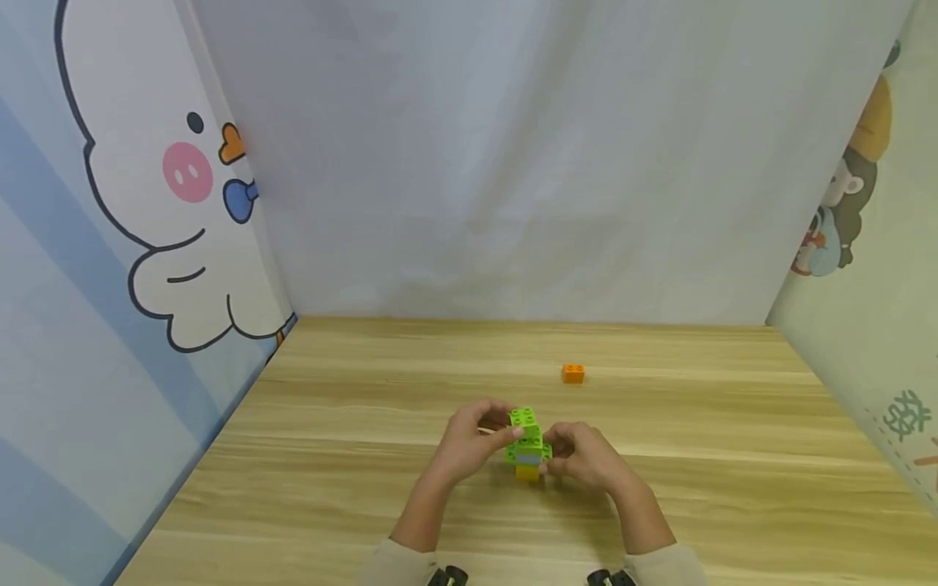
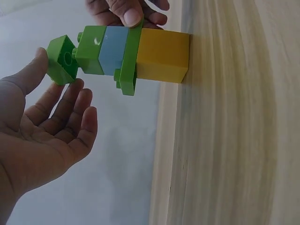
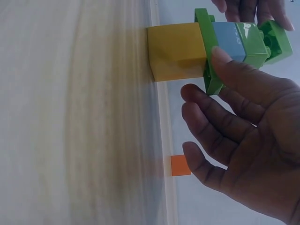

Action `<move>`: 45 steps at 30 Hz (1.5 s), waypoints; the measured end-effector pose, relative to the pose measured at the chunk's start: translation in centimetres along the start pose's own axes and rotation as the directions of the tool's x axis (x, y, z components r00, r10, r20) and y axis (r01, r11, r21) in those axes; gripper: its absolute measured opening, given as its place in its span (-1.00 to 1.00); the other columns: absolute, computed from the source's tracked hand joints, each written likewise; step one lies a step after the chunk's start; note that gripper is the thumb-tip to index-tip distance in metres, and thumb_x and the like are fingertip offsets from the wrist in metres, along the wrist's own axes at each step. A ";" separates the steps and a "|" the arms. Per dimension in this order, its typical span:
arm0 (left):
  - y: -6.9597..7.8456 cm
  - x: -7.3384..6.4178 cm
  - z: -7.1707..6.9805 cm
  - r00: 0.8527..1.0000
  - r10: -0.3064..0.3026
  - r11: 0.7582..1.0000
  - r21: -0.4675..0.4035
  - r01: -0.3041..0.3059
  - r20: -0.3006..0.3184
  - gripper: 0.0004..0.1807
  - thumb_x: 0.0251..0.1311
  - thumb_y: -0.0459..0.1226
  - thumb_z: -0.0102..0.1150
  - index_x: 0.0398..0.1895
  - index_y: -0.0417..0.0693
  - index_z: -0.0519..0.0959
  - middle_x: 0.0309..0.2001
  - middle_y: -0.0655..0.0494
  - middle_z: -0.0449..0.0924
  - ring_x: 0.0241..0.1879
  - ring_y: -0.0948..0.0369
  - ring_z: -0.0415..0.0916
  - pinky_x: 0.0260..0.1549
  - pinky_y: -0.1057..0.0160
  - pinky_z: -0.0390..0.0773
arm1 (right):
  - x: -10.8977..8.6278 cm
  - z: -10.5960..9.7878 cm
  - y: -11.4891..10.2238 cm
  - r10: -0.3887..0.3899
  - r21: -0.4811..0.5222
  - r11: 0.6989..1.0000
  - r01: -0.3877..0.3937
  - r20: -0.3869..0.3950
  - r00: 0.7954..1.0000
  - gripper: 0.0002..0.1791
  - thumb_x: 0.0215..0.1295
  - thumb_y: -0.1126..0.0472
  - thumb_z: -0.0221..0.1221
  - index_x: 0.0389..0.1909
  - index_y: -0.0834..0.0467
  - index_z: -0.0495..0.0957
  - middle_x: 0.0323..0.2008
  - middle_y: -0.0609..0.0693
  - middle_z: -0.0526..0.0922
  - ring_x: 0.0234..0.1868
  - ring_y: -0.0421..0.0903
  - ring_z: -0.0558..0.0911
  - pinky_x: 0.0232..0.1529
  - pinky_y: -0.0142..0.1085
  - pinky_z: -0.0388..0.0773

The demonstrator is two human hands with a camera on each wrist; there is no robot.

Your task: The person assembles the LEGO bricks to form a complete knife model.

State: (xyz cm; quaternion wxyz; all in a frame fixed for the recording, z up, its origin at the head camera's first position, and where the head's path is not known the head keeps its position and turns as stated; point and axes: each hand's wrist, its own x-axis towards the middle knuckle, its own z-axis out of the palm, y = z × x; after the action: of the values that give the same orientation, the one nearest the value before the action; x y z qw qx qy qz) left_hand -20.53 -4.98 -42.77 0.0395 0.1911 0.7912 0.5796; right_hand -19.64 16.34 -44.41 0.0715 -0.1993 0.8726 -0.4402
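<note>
The stack (image 1: 528, 458) stands on the table (image 1: 308, 456), low in the middle of the head view, between the two hands. Counted from the table up, it shows five pieces: one yellow block (image 2: 161, 55), one green plate (image 2: 131, 54), one blue block (image 2: 114, 49) and two green blocks. The top block (image 2: 57, 58) is tilted against the lower green block (image 2: 90, 50).

The left hand (image 1: 469, 442) pinches the top block between thumb and fingertips; its thumb hides part of that block in the head view. The right hand (image 1: 585, 457) pinches the end of the plate between thumb and forefinger, its other fingers bent loosely, and its thumb overlaps the blue block in the right wrist view.

One orange block (image 1: 574, 374) lies apart, right of centre and above the hands in the head view. Behind the table, one pale sheet (image 1: 542, 163) fills the upper middle. Two printed panels flank it, one at the left (image 1: 44, 268), one at the right (image 1: 850, 342). Two pale sleeves (image 1: 399, 564) show at the bottom edge.
</note>
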 end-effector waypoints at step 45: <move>0.3 0.1 0.7 0.997 0.005 0.999 0.039 -0.008 0.080 -0.59 0.16 -0.14 0.23 0.03 -0.13 0.51 -0.12 0.09 0.56 -0.17 0.14 0.47 -0.24 0.15 0.51 | -0.2 -0.2 -0.6 -0.003 -0.020 1.000 0.003 0.004 1.000 -0.72 -0.02 0.29 0.37 -0.27 0.29 0.57 -0.45 -0.06 0.57 -0.40 -0.12 0.52 -0.35 -0.24 0.48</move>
State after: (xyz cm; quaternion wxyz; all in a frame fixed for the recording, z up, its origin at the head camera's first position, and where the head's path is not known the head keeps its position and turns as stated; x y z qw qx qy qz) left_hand -20.34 -4.28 -42.69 0.0652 0.2174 0.7996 0.5560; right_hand -19.31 16.27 -43.77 0.0707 -0.2021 0.8766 -0.4309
